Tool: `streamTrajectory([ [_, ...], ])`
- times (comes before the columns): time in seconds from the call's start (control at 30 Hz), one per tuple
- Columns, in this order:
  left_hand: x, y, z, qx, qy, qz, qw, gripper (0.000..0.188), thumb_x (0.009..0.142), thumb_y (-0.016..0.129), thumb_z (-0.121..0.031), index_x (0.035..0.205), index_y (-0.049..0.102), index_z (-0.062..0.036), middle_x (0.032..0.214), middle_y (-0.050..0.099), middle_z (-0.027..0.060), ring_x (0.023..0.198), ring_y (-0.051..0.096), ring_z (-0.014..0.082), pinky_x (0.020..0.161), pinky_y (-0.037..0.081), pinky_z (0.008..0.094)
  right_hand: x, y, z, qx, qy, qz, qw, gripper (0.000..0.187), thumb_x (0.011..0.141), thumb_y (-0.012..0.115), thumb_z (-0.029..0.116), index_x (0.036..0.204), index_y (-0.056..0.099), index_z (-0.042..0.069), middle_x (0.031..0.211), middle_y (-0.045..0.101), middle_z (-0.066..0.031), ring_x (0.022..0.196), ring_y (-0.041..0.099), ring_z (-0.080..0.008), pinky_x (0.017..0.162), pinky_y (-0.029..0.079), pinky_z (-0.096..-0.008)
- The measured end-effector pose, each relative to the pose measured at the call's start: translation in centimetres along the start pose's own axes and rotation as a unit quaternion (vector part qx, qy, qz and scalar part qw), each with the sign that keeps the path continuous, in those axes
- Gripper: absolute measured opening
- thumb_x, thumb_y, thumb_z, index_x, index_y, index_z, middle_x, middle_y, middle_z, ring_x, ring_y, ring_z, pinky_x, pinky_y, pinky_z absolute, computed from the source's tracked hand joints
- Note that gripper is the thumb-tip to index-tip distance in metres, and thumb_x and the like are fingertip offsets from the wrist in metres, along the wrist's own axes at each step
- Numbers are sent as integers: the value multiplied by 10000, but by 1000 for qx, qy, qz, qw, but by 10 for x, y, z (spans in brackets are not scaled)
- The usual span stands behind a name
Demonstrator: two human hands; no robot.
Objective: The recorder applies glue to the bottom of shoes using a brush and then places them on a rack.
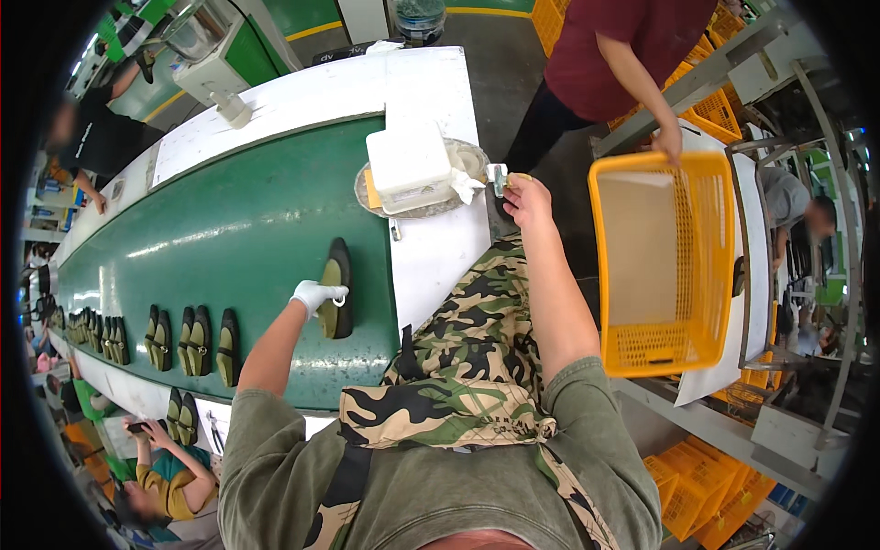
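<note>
My left arm goes forward with the elbow bent, and its forearm leans toward the green belt [275, 211]. My right arm is almost straight, stretched ahead over my lap, with the hand beyond the right edge of the white desk [440, 266]. On my camouflage apron [431, 408] there is some small lettering near the folded edge, and a dark thing [357, 52] at the far end of the desk carries pale letters. My two hands are well apart from each other. The left hand [317, 295], in a white glove, is closed on the side of one olive and black shoe [340, 289], which is just over the belt near its right end; I cannot tell if it touches the belt. The right hand [529, 200] is bare, its fingertips pinched on a small pale thing [498, 180], beside the round tray [469, 158] with the white box [410, 165].
</note>
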State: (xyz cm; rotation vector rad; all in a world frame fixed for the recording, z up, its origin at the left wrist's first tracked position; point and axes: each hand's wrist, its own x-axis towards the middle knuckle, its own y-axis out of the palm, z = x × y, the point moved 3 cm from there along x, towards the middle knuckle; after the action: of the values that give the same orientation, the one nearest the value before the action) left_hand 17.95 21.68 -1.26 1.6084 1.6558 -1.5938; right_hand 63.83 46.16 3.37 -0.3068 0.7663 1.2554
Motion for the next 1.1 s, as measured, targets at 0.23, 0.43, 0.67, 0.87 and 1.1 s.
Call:
streamTrajectory([
  [0.23,-49,-14,-46,-613,325,167,701,517,910,718,-204,1343,522,-3,1296,625,120,1233,581,294,1114,418,469,-21,-22,-4,60,-17,53,997,173,860,741,183,995,633,161,883,655,5,809,615,-160,728,461,-383],
  [0.43,-125,-22,-144,-283,585,-82,756,834,724,908,-196,1418,473,-40,1415,568,126,1312,539,262,1131,410,408,-101,46,34,42,-164,163,972,201,823,778,56,939,620,101,855,646,-2,753,615,-118,689,499,-285],
  [0.67,-249,-16,-224,74,708,-192,676,692,783,832,-154,1399,539,-45,1326,647,130,1264,593,240,1094,432,356,-169,94,51,13,-283,278,918,229,801,763,-50,890,590,69,865,618,-10,774,583,-94,731,489,-245],
  [0.87,-265,-9,-231,30,707,-161,688,488,867,691,-48,1345,595,-52,1282,660,153,1149,653,275,993,507,353,-178,92,55,-11,-301,254,919,231,802,770,-42,884,586,71,855,606,0,761,564,-83,704,469,-240],
  [1.1,-202,10,-212,-137,673,-52,725,446,871,736,-84,1305,635,-63,1256,687,101,1134,665,197,990,504,305,-216,102,57,-1,-279,301,912,241,799,779,-25,886,576,72,856,607,-4,777,567,-88,735,470,-246],
])
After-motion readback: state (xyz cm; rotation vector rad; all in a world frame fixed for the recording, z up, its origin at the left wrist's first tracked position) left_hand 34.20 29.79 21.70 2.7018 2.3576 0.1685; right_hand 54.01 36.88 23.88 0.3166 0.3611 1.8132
